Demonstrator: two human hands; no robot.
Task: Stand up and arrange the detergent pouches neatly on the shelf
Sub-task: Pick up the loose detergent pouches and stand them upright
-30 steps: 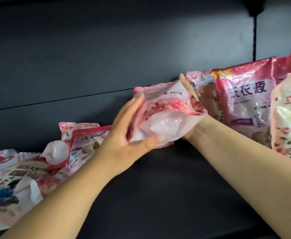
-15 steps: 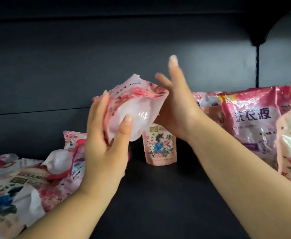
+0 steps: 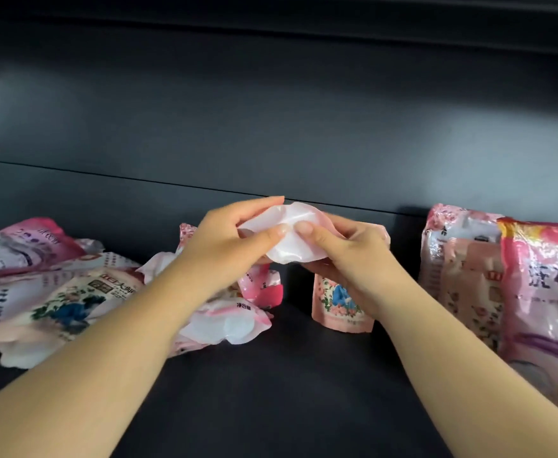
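My left hand (image 3: 228, 249) and right hand (image 3: 347, 249) pinch one pale pink detergent pouch (image 3: 290, 236) between thumbs and fingers, held above the dark shelf (image 3: 287, 375), lying sideways left-to-right, its glossy whitish underside facing me.

1. In the middle of the frame, the left hand (image 3: 228, 249) and right hand (image 3: 347, 256) grip a pale pink pouch (image 3: 290, 238) between them, thumbs on its near face.
2. Below the right hand, a small flowered pouch (image 3: 335, 309) stands upright on the dark shelf (image 3: 287, 391).
3. At the left of the frame, a heap of pouches (image 3: 56, 292) lies flat.
4. At the right edge, two large pink pouches (image 3: 502, 285) stand side by side, touching.
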